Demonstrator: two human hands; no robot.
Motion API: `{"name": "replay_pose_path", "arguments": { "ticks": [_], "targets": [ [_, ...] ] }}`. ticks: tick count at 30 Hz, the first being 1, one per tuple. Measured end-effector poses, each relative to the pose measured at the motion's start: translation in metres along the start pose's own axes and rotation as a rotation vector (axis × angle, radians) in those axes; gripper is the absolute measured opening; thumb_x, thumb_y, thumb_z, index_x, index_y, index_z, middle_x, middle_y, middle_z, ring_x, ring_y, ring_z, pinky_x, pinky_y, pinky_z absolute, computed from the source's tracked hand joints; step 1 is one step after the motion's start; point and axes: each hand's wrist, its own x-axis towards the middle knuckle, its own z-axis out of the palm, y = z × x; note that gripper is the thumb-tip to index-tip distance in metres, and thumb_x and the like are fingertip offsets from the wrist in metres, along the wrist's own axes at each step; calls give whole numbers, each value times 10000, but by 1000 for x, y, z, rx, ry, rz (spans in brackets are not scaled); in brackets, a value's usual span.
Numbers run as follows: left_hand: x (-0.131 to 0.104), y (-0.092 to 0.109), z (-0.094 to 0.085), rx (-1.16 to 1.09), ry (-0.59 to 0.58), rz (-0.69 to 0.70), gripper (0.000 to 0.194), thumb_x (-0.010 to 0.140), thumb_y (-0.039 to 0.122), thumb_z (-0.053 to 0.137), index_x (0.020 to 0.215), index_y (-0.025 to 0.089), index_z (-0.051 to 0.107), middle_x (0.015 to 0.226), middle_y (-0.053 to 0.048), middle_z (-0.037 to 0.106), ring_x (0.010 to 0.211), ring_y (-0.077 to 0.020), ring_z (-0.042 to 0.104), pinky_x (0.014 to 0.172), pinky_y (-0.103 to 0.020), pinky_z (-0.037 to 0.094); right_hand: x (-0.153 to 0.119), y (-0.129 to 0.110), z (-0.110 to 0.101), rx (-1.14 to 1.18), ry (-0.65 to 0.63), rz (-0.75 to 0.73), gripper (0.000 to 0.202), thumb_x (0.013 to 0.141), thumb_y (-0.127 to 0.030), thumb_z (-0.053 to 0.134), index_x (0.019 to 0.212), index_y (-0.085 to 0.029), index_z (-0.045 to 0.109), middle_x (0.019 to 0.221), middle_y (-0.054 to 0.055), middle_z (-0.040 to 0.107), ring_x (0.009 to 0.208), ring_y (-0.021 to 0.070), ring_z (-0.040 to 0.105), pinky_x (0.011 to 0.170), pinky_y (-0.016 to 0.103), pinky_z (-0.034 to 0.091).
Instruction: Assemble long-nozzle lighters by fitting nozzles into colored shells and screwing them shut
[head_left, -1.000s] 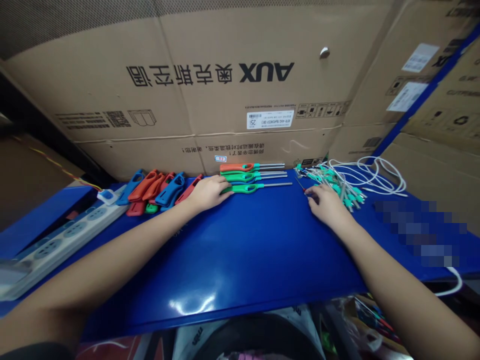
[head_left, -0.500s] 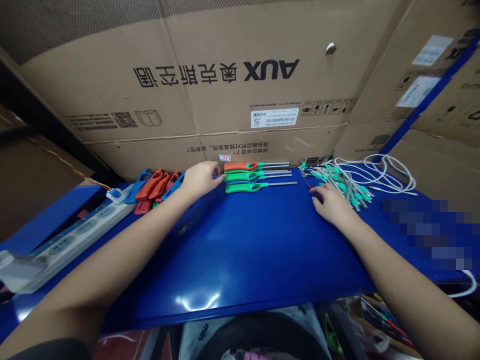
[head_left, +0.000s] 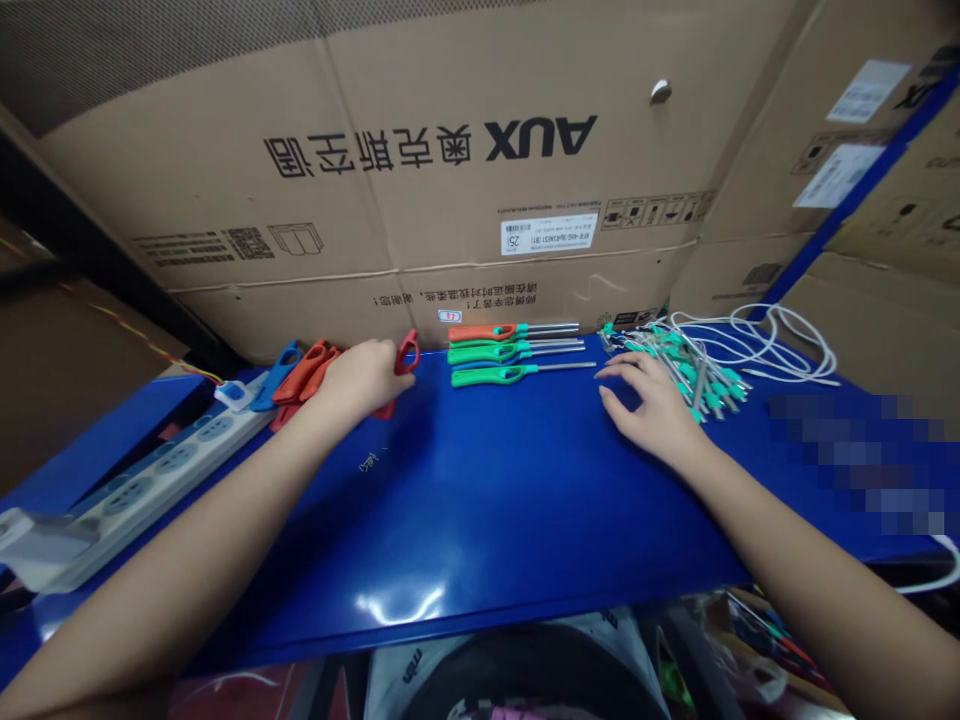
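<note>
My left hand (head_left: 365, 378) is closed round a red lighter handle (head_left: 407, 353), whose ringed end sticks out past the fingers. Behind that wrist lie more orange and blue lighter handles (head_left: 295, 378) in a pile. Assembled lighters with metal rods are laid side by side at the back middle, an orange one (head_left: 480, 332) behind green ones (head_left: 487, 376). My right hand (head_left: 651, 408) has its fingers apart and nothing visible in them. It hovers at the near left edge of a heap of metal lighter tubes with green ends (head_left: 709, 375).
A white power strip (head_left: 157, 475) runs along the left of the blue table (head_left: 450, 500). Cardboard (head_left: 420, 220) stands upright along the back. A white cable (head_left: 795, 345) lies coiled at the right. A small numbered label (head_left: 449, 316) sits behind the lighters.
My left hand has drawn back left and nearer, and a red lighter handle now shows in it. My right hand has shifted slightly left and its fingers have spread.
</note>
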Motion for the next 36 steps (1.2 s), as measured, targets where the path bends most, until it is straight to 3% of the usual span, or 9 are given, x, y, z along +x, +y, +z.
{"name": "replay_pose_path", "arguments": {
  "ticks": [2,4,7,10,15,24,27,36],
  "targets": [
    [-16,28,-9,34,-5,-22,178,814,343,652,870,177,623,846,-117,684,818,-324,682,699,-393,515,-1,-10,-1,54,6,-42,180,904,-269,581,1064,-219,647,1120,122,605,1118,291,602,1012,496,477],
    [-34,63,-9,-51,-100,113,206,836,331,668,959,171,627,944,-105,682,868,-289,670,753,-376,525,-2,-21,-1,110,-6,-104,253,912,-278,608,1160,-230,615,1146,117,606,1124,280,599,997,470,483],
    [-57,107,6,-108,-242,269,228,900,291,636,1092,168,625,1036,-106,665,896,-269,653,750,-365,529,-7,-35,0,158,-109,-219,336,912,-322,655,1228,-239,576,1148,107,619,1110,270,592,983,457,468],
    [-65,125,30,-123,-170,386,299,1003,262,493,1270,156,574,1150,-131,640,1031,-298,611,848,-424,519,-11,-44,5,169,-264,-302,309,914,-369,663,1180,-225,599,1115,105,620,1060,261,585,946,449,450],
    [-59,117,46,-337,-144,388,383,991,314,551,1353,193,523,1244,-109,635,1090,-288,584,948,-448,501,-13,-41,17,188,-447,-333,141,948,-349,629,965,-212,659,1031,82,603,993,229,574,880,396,443],
    [-73,88,53,-513,-14,293,348,961,339,582,1285,211,587,1152,-97,660,1070,-278,587,960,-450,502,-8,-35,19,234,-495,-253,171,935,-354,654,912,-193,601,935,73,620,896,223,568,815,374,483],
    [-76,85,59,-537,30,272,360,956,366,603,1280,208,595,1138,-91,666,1084,-277,573,967,-446,495,-7,-37,18,200,-504,-258,172,943,-354,642,917,-191,592,946,79,622,902,228,575,812,375,485],
    [-73,85,60,-590,14,253,368,953,367,607,1293,228,584,1143,-84,672,1064,-275,586,949,-444,504,-8,-38,19,153,-520,-278,174,958,-354,616,921,-190,572,948,81,617,898,229,559,795,372,470]
  ]
}}
